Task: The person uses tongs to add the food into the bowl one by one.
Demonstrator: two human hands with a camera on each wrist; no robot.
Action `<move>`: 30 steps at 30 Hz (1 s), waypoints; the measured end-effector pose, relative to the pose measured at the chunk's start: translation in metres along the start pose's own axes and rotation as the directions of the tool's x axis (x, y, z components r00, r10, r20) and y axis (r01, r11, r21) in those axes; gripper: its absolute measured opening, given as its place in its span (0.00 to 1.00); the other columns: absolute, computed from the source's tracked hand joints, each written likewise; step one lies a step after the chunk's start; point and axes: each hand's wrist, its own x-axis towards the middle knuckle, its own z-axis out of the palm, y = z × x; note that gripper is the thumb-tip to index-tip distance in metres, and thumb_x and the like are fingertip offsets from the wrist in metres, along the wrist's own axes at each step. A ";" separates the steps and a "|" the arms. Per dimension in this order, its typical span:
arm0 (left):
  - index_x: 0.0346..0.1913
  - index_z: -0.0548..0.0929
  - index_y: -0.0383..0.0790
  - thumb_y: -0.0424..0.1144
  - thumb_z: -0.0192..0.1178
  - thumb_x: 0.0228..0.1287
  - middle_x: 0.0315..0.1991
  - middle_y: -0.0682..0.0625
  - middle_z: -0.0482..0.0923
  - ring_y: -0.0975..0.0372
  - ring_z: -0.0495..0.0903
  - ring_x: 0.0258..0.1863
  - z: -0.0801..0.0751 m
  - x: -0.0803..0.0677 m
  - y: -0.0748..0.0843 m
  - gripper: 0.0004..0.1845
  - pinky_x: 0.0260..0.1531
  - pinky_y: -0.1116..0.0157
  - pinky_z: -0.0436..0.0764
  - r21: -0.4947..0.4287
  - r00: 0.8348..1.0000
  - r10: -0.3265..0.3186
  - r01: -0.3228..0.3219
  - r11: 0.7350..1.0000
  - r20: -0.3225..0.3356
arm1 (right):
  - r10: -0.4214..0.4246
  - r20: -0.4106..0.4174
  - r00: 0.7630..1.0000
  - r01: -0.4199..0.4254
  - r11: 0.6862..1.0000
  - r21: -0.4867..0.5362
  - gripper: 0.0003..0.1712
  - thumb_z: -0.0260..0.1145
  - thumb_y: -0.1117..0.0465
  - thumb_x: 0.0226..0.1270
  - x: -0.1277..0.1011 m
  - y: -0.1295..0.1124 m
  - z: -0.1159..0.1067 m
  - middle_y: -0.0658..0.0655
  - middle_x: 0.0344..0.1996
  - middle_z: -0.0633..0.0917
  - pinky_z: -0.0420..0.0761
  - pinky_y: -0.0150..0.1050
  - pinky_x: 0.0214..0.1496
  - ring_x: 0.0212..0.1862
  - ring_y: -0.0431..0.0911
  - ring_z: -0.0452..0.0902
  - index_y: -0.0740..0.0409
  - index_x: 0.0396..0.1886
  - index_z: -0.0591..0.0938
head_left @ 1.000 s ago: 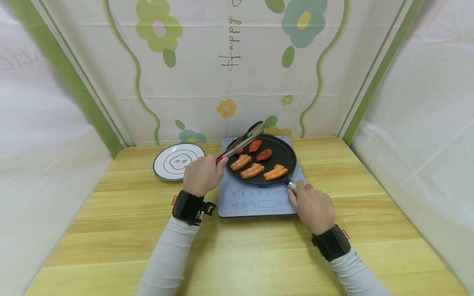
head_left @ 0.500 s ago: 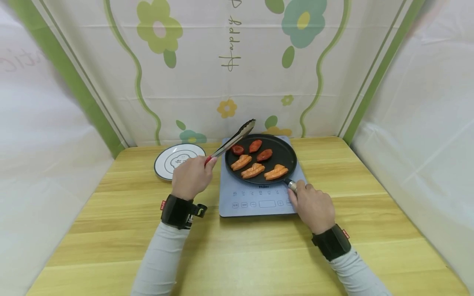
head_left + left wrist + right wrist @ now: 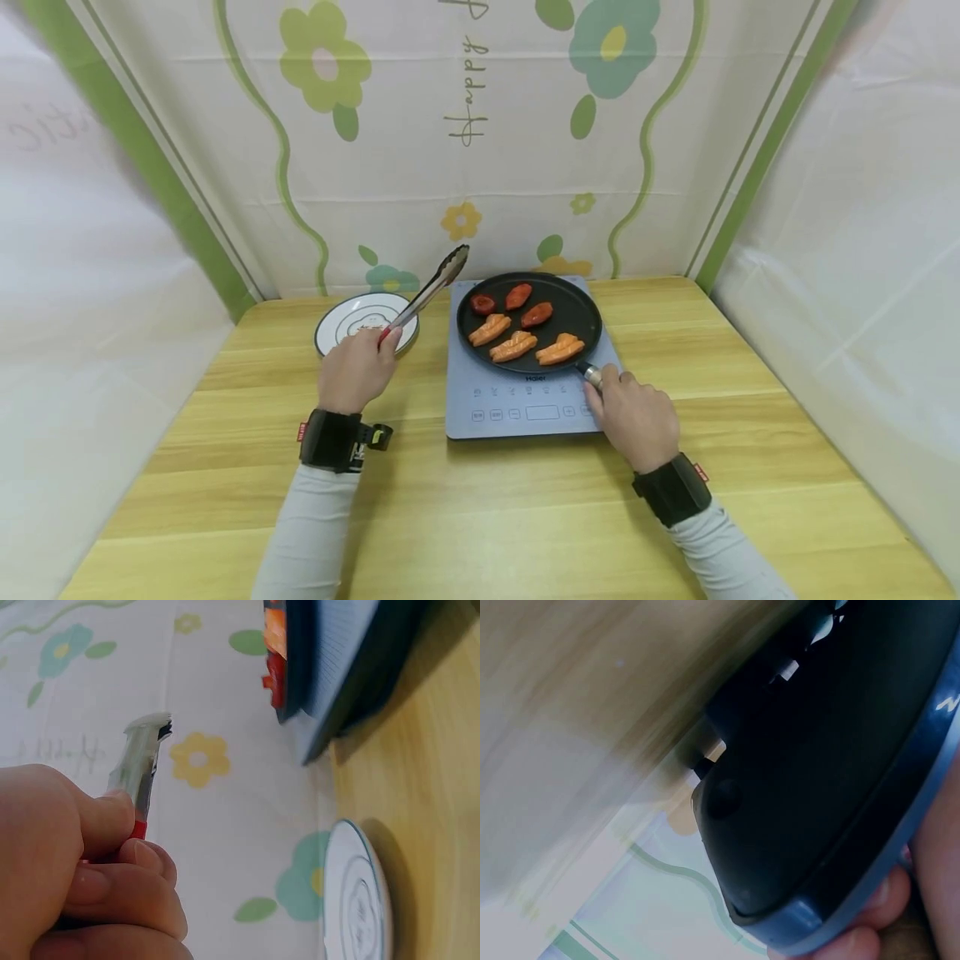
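1. Using the black pan (image 3: 570, 312) as my landmark. It sits on the grey-blue induction cooktop (image 3: 525, 404), and everything else is placed off it.
2. Left hand (image 3: 354, 372) is off to the pan's left, nearer the camera, fingers curled tight round the red-tipped handle end of the metal tongs (image 3: 427, 293). The wrist view shows thumb and fingers clamped on them (image 3: 139, 780).
3. The tongs' long axis runs from the hand up and to the right, tips pointing at the pan's far-left rim but stopping short of it, up in the air. The tips look pressed together with nothing in them, as far as I can tell.
4. Under the tongs, just left of the pan, is the white plate (image 3: 333, 333) with the dark rim, bare of food from what shows.
5. Right hand (image 3: 633, 417) is at the pan's near-right edge, fingers wrapped round the pan handle (image 3: 590, 375).
6. In the pan: three orange salmon slices (image 3: 514, 345) along the near side, three darker red pieces (image 3: 517, 295) along the far side.
7. So the food lies right of the tong tips, and the left hand is the one with the tool, though the right is closer to the pan itself.
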 end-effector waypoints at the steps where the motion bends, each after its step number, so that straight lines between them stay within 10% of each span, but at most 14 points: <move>1: 0.23 0.68 0.43 0.57 0.45 0.85 0.21 0.50 0.67 0.56 0.70 0.21 0.001 0.000 -0.004 0.29 0.20 0.61 0.63 -0.002 1.000 -0.003 0.003 1.000 0.005 | 0.001 0.002 1.000 -0.001 1.000 -0.001 0.25 0.69 0.48 0.75 0.000 0.000 0.000 0.54 0.16 0.68 0.56 0.36 0.14 0.13 0.44 0.60 0.60 0.28 0.70; 30: 0.23 0.64 0.42 0.59 0.41 0.84 0.21 0.49 0.62 0.56 0.68 0.22 0.005 -0.003 -0.094 0.31 0.21 0.61 0.62 0.024 0.985 -0.170 0.169 0.985 0.026 | -0.015 -0.040 0.999 0.015 1.000 -0.007 0.25 0.71 0.49 0.73 0.000 0.000 0.000 0.53 0.15 0.66 0.54 0.36 0.14 0.12 0.43 0.58 0.60 0.27 0.70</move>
